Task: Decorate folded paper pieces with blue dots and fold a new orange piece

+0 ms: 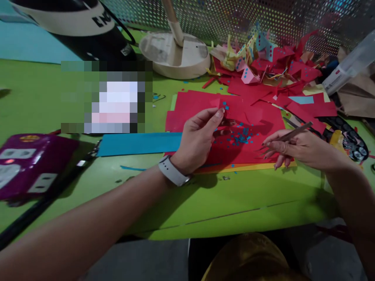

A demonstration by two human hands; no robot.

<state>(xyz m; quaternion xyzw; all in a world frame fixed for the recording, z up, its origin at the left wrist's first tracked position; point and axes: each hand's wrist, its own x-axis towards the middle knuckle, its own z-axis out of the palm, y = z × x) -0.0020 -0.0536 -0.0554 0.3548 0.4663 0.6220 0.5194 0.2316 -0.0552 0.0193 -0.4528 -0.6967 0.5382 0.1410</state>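
My left hand (200, 136), with a white band on its wrist, is closed in a pinch above the red paper sheets (193, 103). Between its fingertips is what looks like a small red paper piece (216, 103), with tiny blue squares beside the thumb; its full shape is hidden. A pair of metal tweezers (297, 130) is gripped in my right hand (293, 148), tips pointing left and down. Left of those tips, a scatter of tiny blue paper squares (243, 134) lies on the red sheet. A blue paper strip (140, 143) extends left from behind my left hand.
Folded paper shapes and red scraps (263, 64) are heaped at the back right. A lamp base (175, 54) stands at the back, near a black-and-white container (76, 27). At left sits a purple power socket box (32, 164) with a black cable. A remote control (353, 140) lies far right.
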